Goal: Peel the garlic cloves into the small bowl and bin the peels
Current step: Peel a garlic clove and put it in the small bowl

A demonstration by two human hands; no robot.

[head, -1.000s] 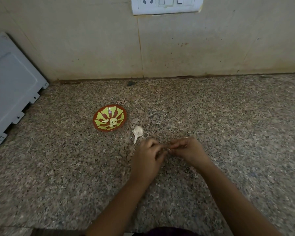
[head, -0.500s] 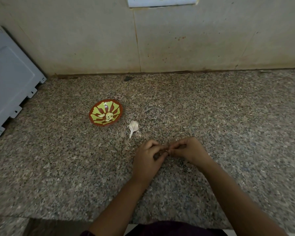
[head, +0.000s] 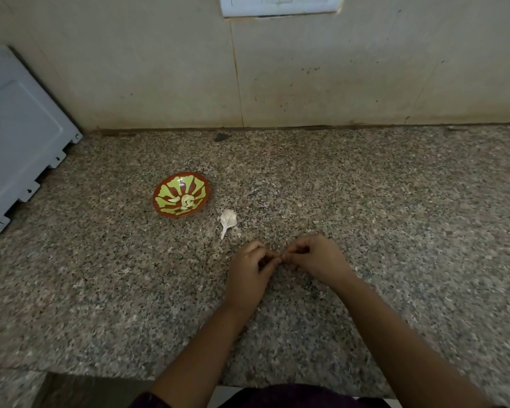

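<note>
Garlic cloves (head: 186,201), peeled, lie in the small bowl (head: 159,193) on the counter (head: 395,201), a part bulb (head: 228,218) just beside. Left hand (head: 249,269) and right hand (head: 315,257) meet, curled fingers (head: 295,251) apparently pinching a hidden clove. A slip could shoot it away, and peels may vanish on speckled stone.

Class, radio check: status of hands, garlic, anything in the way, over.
Left hand, right hand pinching fingertips together, likely on a hidden clove. Peeled cloves in small bowl. Garlic piece on counter between bowl and hands. No bin visible.
</note>
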